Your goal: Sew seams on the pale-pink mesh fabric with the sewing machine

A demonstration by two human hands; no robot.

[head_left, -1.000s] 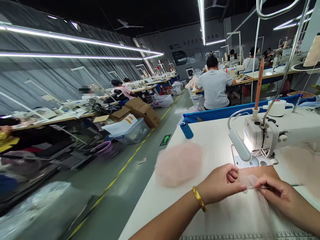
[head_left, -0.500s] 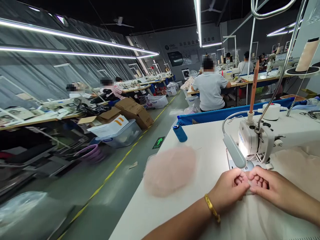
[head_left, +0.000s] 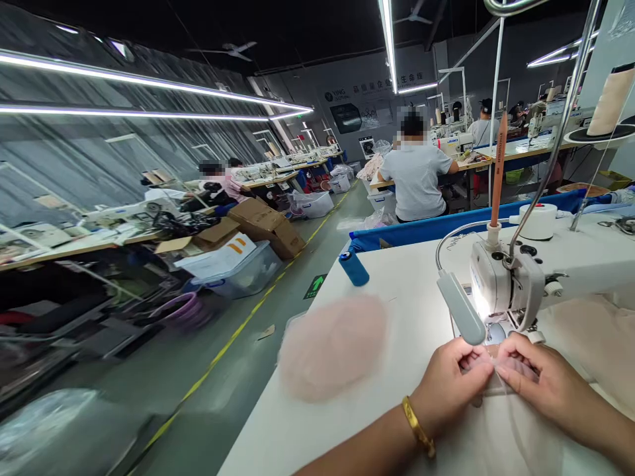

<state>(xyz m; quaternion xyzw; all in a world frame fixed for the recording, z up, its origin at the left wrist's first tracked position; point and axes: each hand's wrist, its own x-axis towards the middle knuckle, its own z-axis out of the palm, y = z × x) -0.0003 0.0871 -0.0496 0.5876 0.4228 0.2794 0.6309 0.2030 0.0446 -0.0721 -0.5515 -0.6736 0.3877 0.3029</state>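
My left hand [head_left: 454, 383], with a gold bangle on the wrist, pinches a thin pale pink fabric piece [head_left: 501, 377] just in front of the sewing machine's needle. My right hand [head_left: 538, 383] pinches the same piece from the right, fingertips almost touching the left hand's. The white sewing machine [head_left: 516, 277] stands right behind both hands, its lamp lit over the needle plate. A round pile of pale pink mesh pieces [head_left: 332, 347] lies on the white table [head_left: 397, 297] to the left of my hands.
A blue thread spool [head_left: 353, 268] lies at the table's far left. Cream fabric [head_left: 595, 337] is heaped to the right of the machine. A person in a grey shirt [head_left: 417, 178] sits at the table ahead. Boxes and bins [head_left: 248, 244] line the aisle on the left.
My hands have drawn together and moved forward with the fabric piece, from the table's near part up to the needle. The view has shifted slightly.
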